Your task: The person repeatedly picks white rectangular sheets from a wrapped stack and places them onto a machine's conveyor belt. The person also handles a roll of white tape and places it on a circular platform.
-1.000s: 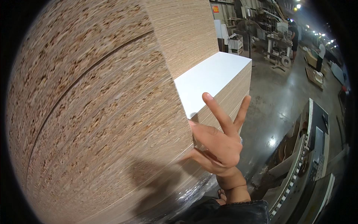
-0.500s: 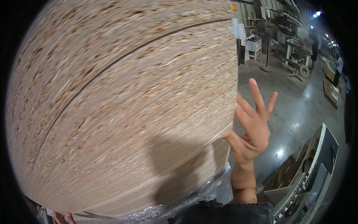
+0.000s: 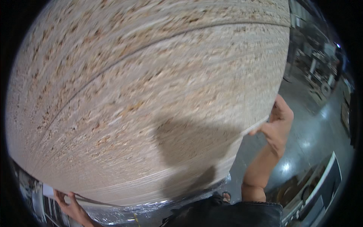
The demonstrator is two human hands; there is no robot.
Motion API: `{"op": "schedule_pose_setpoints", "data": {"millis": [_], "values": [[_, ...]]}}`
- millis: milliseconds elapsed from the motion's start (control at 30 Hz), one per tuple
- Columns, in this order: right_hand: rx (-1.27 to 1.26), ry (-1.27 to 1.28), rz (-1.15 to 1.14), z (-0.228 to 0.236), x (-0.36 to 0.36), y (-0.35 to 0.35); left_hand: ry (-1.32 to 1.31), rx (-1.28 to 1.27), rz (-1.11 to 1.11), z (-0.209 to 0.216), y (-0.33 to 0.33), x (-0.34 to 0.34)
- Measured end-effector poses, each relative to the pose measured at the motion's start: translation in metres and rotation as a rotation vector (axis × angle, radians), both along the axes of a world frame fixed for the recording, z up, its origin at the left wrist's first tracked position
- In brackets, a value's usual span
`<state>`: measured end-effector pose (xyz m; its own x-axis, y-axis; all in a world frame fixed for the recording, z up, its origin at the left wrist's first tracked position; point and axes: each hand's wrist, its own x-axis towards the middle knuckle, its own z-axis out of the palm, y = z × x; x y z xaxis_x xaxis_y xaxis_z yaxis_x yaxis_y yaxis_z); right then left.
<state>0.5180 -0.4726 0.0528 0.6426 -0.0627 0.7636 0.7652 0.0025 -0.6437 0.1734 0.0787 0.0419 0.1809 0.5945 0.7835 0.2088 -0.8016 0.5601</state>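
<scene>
A tall stack of particleboard sheets (image 3: pixel 170 83) fills most of the view, its chip-flecked cut edges toward me. My right hand (image 3: pixel 279 123) is closed round the right-hand corner of one sheet, thumb on the near edge and fingers curled behind. That sheet juts out to the right past those beneath it. At the lower left, my left hand (image 3: pixel 72 206) grips the sheet's edge, its fingers partly hidden behind the board. A dark narrow gap shows under the sheet by this hand. My shadow falls across the boards.
Clear plastic wrap (image 3: pixel 151 208) hangs crumpled round the stack's base. At lower right stands a white-edged rack (image 3: pixel 321 181) with dark panels. Machinery (image 3: pixel 319 60) stands farther off on the shiny concrete floor (image 3: pixel 302 140). A shelf-like frame (image 3: pixel 49 200) is beyond my left hand.
My right hand has gone from spread fingers to a closed grip on the sheet's corner. The sheet's right end now juts outward. More of my left hand shows, and the view has shifted.
</scene>
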Motion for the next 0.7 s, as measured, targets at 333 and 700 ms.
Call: {"op": "schedule_pose_setpoints", "data": {"millis": [333, 700], "values": [[0.062, -0.320, 0.681, 0.000, 0.042, 0.015, -0.321, 0.147, 0.326, 0.010, -0.135, 0.091], [0.081, -0.295, 0.703, -0.011, 0.047, 0.017, -0.046, 0.676, 0.214, 0.173, -0.423, 0.127]]}}
